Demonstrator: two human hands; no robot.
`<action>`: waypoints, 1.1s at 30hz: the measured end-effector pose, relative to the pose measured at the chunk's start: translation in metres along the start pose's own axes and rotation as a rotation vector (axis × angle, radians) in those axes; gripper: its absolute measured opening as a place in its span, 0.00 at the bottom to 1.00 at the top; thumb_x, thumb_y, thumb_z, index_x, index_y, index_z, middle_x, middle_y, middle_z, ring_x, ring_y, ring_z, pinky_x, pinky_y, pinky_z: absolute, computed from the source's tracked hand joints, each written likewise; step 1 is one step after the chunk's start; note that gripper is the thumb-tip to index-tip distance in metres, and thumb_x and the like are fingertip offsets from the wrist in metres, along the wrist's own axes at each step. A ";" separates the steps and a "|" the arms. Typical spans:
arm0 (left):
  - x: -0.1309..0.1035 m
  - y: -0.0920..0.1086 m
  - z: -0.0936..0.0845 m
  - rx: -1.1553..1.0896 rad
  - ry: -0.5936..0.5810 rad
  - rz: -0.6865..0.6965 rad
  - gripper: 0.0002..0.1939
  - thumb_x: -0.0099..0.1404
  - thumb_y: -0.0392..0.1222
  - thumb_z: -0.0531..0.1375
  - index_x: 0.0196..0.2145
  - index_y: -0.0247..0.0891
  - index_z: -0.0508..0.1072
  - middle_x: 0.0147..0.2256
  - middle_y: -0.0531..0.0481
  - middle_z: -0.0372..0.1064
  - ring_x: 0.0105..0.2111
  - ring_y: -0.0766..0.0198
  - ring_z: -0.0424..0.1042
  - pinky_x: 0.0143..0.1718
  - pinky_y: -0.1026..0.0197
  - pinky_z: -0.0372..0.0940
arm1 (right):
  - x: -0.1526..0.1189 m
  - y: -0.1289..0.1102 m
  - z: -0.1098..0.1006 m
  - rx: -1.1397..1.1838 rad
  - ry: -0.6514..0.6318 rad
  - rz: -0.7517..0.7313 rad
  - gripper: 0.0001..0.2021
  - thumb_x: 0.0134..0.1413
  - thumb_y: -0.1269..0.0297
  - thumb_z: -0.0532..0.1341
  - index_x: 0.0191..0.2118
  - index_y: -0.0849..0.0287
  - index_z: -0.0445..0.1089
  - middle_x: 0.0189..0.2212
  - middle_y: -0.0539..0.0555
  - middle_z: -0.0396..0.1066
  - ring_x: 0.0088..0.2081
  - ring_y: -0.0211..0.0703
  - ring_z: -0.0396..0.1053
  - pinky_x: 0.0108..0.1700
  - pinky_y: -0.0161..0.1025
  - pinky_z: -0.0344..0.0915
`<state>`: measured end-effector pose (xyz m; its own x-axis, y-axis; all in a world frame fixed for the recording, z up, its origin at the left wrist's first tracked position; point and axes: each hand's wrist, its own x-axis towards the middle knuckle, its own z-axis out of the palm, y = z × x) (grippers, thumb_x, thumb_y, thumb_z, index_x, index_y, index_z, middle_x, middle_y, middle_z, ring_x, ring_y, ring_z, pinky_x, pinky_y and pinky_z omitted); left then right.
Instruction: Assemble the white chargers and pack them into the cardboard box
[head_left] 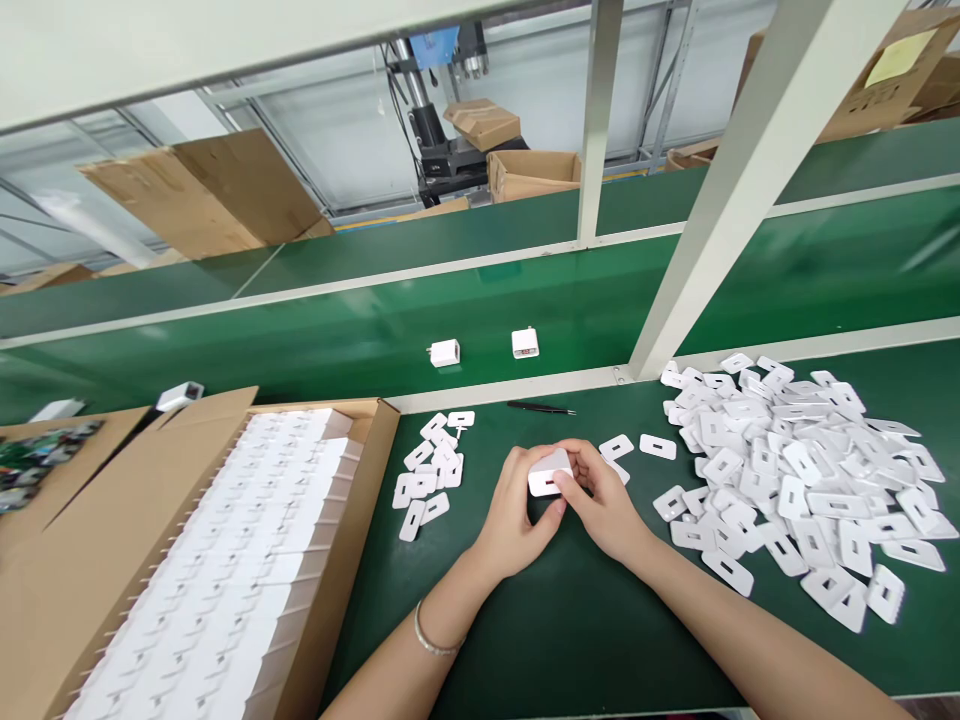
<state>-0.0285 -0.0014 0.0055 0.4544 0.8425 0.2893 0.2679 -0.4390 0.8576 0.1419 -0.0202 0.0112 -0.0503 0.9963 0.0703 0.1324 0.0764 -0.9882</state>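
Between both hands, over the middle of the green table, is a white charger housing (546, 474) with a dark slot in its end face. My left hand (515, 515) holds it from the left, with a bracelet on that wrist. From the right, my right hand (600, 500) grips the same housing, its thumb on the slotted face. Close by my right hand lie a few loose white slotted plates (658, 446). A smaller group of plates (424, 481) lies left of my left hand.
A large pile of white plates (802, 460) covers the right side. At left stands a cardboard box (379, 450) packed with white housings (255, 560). Black tweezers (541, 407) lie behind the hands. Two white chargers (445, 352) are at the green back panel; a slanted post (750, 190) rises at right.
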 end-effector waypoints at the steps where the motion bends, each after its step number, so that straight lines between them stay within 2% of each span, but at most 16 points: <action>1: 0.000 0.000 0.000 -0.018 -0.004 0.008 0.23 0.75 0.51 0.56 0.65 0.46 0.62 0.50 0.42 0.66 0.49 0.51 0.68 0.50 0.49 0.67 | 0.000 0.000 0.000 0.002 -0.002 0.002 0.14 0.68 0.51 0.59 0.52 0.53 0.67 0.37 0.52 0.71 0.36 0.44 0.71 0.38 0.42 0.70; 3: -0.001 -0.002 -0.001 -0.058 0.017 0.003 0.22 0.79 0.54 0.49 0.64 0.46 0.64 0.49 0.43 0.67 0.48 0.53 0.69 0.51 0.49 0.66 | 0.000 0.000 0.000 0.006 -0.009 0.011 0.15 0.68 0.50 0.59 0.52 0.52 0.67 0.38 0.52 0.71 0.37 0.44 0.71 0.39 0.43 0.70; 6: -0.001 -0.005 0.001 -0.092 0.078 -0.040 0.23 0.81 0.52 0.43 0.61 0.47 0.70 0.48 0.44 0.69 0.47 0.55 0.69 0.52 0.50 0.66 | 0.000 0.001 0.000 0.014 -0.021 0.024 0.16 0.68 0.49 0.60 0.52 0.52 0.67 0.37 0.51 0.70 0.37 0.44 0.70 0.39 0.43 0.70; 11: 0.000 -0.006 0.003 -0.075 0.132 -0.027 0.20 0.81 0.50 0.47 0.56 0.44 0.75 0.46 0.44 0.72 0.44 0.57 0.70 0.48 0.52 0.67 | 0.001 0.002 -0.001 0.049 -0.058 0.017 0.17 0.71 0.45 0.56 0.51 0.52 0.67 0.35 0.51 0.69 0.36 0.44 0.69 0.38 0.43 0.71; 15: 0.000 -0.005 0.002 -0.069 0.150 0.004 0.19 0.80 0.50 0.48 0.54 0.44 0.77 0.45 0.45 0.73 0.42 0.57 0.70 0.46 0.53 0.68 | 0.001 0.001 -0.001 -0.030 -0.033 -0.018 0.16 0.70 0.46 0.57 0.49 0.53 0.68 0.32 0.50 0.69 0.35 0.45 0.71 0.37 0.43 0.70; 22: 0.004 -0.008 0.003 -0.063 0.108 -0.067 0.22 0.81 0.52 0.45 0.54 0.43 0.76 0.47 0.44 0.75 0.49 0.55 0.71 0.52 0.50 0.67 | 0.004 0.007 0.001 -0.080 0.011 0.005 0.16 0.71 0.47 0.54 0.49 0.53 0.68 0.31 0.50 0.71 0.34 0.45 0.72 0.36 0.43 0.70; 26: 0.004 -0.007 0.002 -0.046 0.128 -0.056 0.21 0.80 0.53 0.48 0.52 0.43 0.76 0.45 0.44 0.74 0.45 0.56 0.71 0.50 0.51 0.67 | 0.006 0.006 0.002 -0.111 -0.008 0.001 0.14 0.68 0.49 0.58 0.48 0.54 0.68 0.33 0.50 0.73 0.34 0.44 0.72 0.35 0.42 0.69; 30: 0.002 -0.006 -0.001 -0.054 0.153 0.026 0.20 0.79 0.53 0.50 0.52 0.44 0.77 0.43 0.46 0.73 0.41 0.58 0.70 0.46 0.53 0.67 | 0.001 0.001 0.003 -0.172 0.002 -0.046 0.13 0.67 0.51 0.60 0.48 0.54 0.67 0.33 0.50 0.73 0.29 0.41 0.68 0.31 0.39 0.66; 33: 0.001 -0.007 -0.001 -0.120 0.146 0.018 0.25 0.79 0.58 0.46 0.53 0.44 0.77 0.44 0.44 0.72 0.43 0.56 0.70 0.47 0.51 0.68 | -0.002 0.002 0.005 -0.187 0.042 -0.144 0.14 0.68 0.53 0.59 0.52 0.54 0.66 0.34 0.51 0.73 0.31 0.42 0.69 0.33 0.40 0.68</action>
<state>-0.0309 0.0034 0.0000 0.3275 0.8752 0.3560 0.1534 -0.4210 0.8940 0.1376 -0.0220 0.0084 -0.0413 0.9751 0.2177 0.3083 0.2197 -0.9256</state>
